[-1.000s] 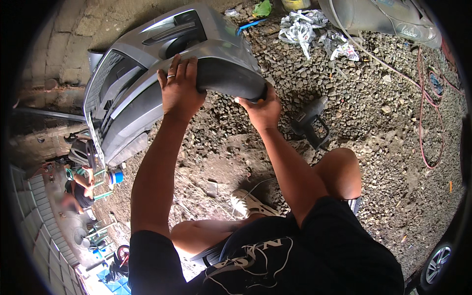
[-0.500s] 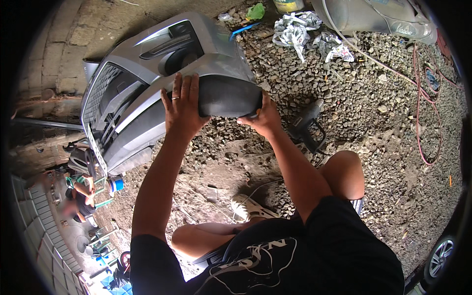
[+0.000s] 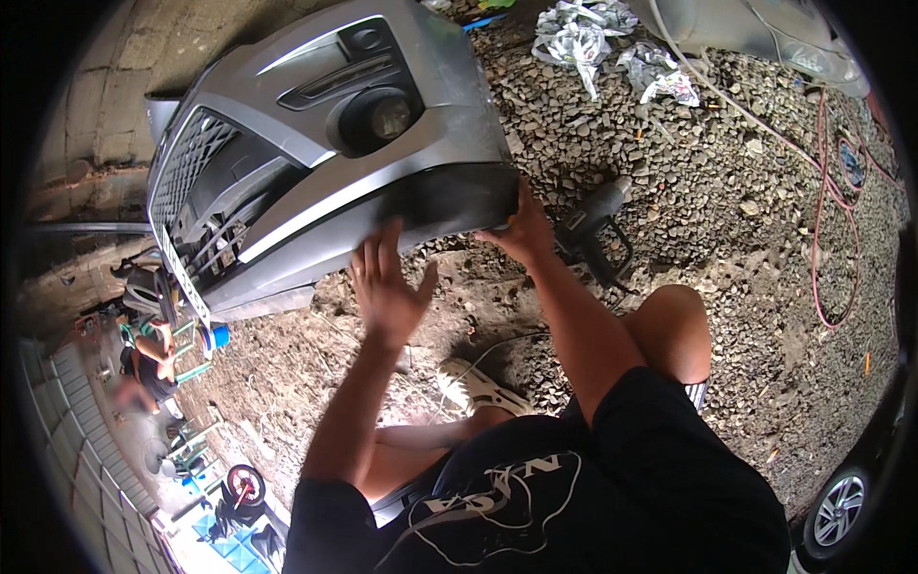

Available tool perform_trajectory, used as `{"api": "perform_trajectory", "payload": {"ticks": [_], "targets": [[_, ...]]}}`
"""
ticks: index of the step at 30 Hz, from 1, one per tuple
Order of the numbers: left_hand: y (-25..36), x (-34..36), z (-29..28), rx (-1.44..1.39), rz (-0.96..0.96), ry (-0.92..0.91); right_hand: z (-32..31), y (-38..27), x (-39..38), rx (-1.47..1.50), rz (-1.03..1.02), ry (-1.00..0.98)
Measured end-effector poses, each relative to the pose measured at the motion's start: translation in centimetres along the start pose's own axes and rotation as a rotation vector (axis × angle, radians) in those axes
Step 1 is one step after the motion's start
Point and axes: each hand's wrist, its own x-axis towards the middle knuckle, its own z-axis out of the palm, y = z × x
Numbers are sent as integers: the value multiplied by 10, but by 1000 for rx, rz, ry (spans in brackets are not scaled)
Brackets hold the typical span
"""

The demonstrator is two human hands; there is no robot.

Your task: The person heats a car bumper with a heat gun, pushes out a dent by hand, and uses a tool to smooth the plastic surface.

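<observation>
A silver-grey car bumper (image 3: 411, 153) with a dark lower lip and a round fog lamp stands tilted before me. My right hand (image 3: 525, 232) grips the corner of the lip at its right end, with the thumb along the underside. Slightly smeared by motion, my left hand (image 3: 387, 292) is open, fingers spread, just at the lower edge of the lip; whether the fingertips touch it I cannot tell. A dark heat gun (image 3: 595, 237) lies on the gravel just right of my right hand.
Crumpled paper (image 3: 583, 43) lies on the gravel at the back. A red hose (image 3: 819, 239) and a pale cable (image 3: 727, 120) run along the right. A car wheel (image 3: 840, 512) shows at lower right. Far left, a person (image 3: 148, 368) sits near a blue-and-white bucket (image 3: 216, 338).
My left hand has come off the bumper's face and moved down toward me. The bumper has shifted, showing more of its fog lamp side. My right hand keeps its grip at the corner.
</observation>
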Motion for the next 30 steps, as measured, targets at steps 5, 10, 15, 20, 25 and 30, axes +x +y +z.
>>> {"api": "perform_trajectory", "payload": {"ticks": [5,10,15,20,25,30], "targets": [[-35,-81,81,-1709,-947,-269,11,16,6,25,-118,26],[-31,-43,147,-2366,-635,-195,10,21,3,159,-231,-11],[-19,-32,183,-2388,-727,-185,9,28,-20,-21,29,-50],[-19,-41,200,-2497,-658,-142,-3,37,-36,10,426,-231],[-43,-45,213,-2396,-660,-147,-3,48,-58,509,527,-250],[-44,-44,199,-2121,-1018,-226,-10,35,-42,129,438,-519]]}}
